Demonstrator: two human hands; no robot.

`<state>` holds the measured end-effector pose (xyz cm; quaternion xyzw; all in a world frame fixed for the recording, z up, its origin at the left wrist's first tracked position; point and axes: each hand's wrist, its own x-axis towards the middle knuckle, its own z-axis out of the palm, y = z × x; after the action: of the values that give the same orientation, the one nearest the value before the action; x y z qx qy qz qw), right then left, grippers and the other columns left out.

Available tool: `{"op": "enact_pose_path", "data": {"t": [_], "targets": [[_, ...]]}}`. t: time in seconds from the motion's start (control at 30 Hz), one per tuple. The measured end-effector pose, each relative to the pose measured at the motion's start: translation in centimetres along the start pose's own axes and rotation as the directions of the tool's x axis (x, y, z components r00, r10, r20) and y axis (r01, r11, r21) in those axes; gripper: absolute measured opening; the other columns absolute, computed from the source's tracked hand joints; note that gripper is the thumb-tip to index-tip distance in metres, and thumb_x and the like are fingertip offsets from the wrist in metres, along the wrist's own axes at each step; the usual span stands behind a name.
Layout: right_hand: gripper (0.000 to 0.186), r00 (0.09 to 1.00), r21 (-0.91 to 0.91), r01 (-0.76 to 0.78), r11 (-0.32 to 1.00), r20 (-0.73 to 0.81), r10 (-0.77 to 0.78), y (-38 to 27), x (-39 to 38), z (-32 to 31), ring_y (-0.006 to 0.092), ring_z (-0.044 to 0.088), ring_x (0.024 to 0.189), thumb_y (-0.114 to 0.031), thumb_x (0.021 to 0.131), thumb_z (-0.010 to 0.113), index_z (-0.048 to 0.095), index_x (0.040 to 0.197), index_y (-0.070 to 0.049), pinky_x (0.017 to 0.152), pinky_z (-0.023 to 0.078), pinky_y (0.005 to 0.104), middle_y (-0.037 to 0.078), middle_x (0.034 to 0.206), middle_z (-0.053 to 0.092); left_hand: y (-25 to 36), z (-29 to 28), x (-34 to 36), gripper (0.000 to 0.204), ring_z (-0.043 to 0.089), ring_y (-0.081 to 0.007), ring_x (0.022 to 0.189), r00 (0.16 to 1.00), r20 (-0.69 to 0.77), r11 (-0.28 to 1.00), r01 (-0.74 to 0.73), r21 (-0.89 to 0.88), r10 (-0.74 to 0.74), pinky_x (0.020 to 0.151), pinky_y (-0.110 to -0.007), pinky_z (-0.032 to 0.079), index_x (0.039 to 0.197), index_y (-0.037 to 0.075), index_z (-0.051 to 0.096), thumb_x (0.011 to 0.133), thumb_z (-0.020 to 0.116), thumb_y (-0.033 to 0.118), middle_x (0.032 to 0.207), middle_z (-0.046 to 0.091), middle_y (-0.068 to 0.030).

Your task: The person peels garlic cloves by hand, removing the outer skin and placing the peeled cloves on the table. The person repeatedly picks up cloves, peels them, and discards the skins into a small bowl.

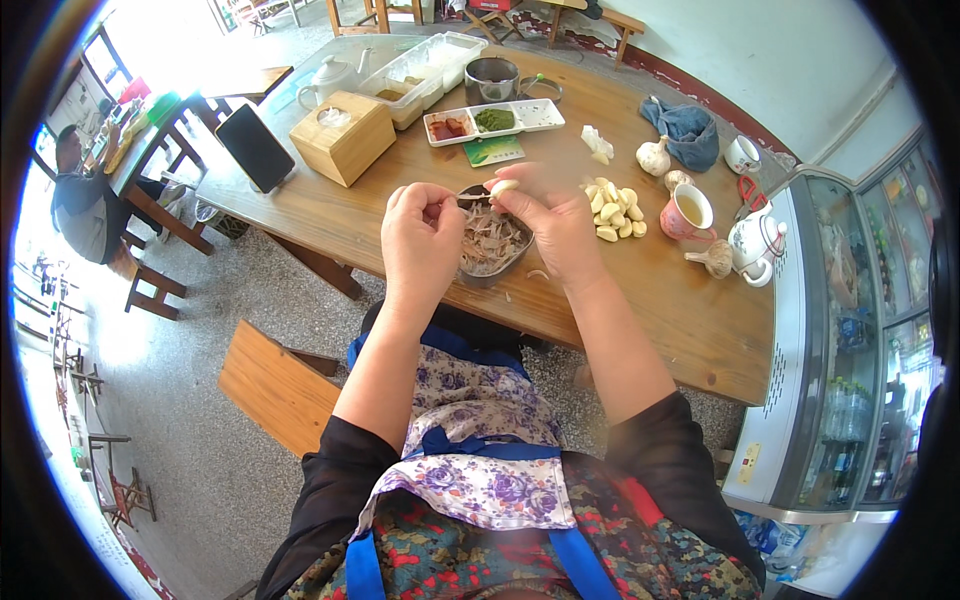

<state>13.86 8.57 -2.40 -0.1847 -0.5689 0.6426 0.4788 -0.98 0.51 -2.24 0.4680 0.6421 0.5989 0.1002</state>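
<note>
Between thumb and fingers, my right hand (560,228) grips a pale garlic clove (506,186). My left hand (420,240) is closed in a pinch beside it, with a thin strip of garlic skin (472,197) poking out from the fingertips. Both hands hover over a dark metal bowl (497,280) filled with papery garlic skins (490,243). Right of my right hand, a heap of peeled garlic cloves (612,210) lies on the wooden table (640,310). Whole garlic bulbs (654,157) rest farther right, one of them (712,259) near the teapot.
A tissue box (342,138), a propped black tablet (255,148) and a white sauce tray (540,114) stand beyond the bowl. On the right are a pink cup (686,212), a white teapot (757,243) and a blue cloth (685,133). A glass-door fridge (850,400) borders the table; a stool (280,385) stands left.
</note>
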Motion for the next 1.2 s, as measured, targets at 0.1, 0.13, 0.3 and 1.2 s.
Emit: {"op": "enact_pose_path", "data": {"t": [0.1,0.13,0.3,1.2], "targets": [[0.017,0.998,0.14,-0.056,0.989,-0.015,0.058,-0.3,0.1,-0.2,0.0131,0.069,0.091,-0.005,0.099,0.064,0.065,0.115,-0.001,0.086,0.059,0.0284,0.01,0.105,0.073,0.0,-0.2,0.0,0.01,0.061,-0.0223,0.077,1.0,0.018,0.998,-0.011,0.062,0.01,0.072,-0.033,0.051,0.089,-0.001,0.065,0.091,0.065,0.008,0.086,0.059,-0.0106],[0.017,0.997,0.187,-0.075,0.979,-0.02,0.08,-0.5,0.1,-0.2,0.013,0.069,0.091,-0.006,0.099,0.064,0.065,0.115,-0.001,0.086,0.059,0.0285,0.01,0.105,0.073,0.0,-0.3,-0.1,0.012,0.061,-0.0235,0.077,0.999,0.033,0.996,-0.037,0.083,0.035,0.072,-0.034,0.051,0.088,-0.001,0.065,0.092,0.065,0.011,0.087,0.06,-0.011],[0.015,0.997,0.133,-0.057,0.989,-0.043,0.063,-0.2,0.1,-0.5,0.0129,0.068,0.088,-0.008,0.098,0.065,0.068,0.112,-0.001,0.082,0.057,0.0276,0.008,0.101,0.073,0.4,-0.2,-0.1,0.021,0.06,-0.0289,0.079,0.986,0.123,0.987,-0.123,0.103,0.111,0.073,-0.038,0.051,0.093,0.001,0.064,0.096,0.065,0.022,0.091,0.06,-0.0126],[0.002,0.959,0.44,-0.234,0.867,0.249,0.133,-0.4,-0.1,-0.9,0.0054,0.052,0.068,-0.008,0.101,0.061,0.062,0.102,-0.007,0.058,0.041,0.0202,0.0,0.084,0.062,1.9,-0.5,0.8,0.003,0.059,-0.0175,0.079,0.879,0.425,0.964,-0.127,-0.234,0.219,0.074,-0.03,0.049,0.096,-0.001,0.066,0.093,0.065,0.001,0.087,0.063,-0.0079]]}}
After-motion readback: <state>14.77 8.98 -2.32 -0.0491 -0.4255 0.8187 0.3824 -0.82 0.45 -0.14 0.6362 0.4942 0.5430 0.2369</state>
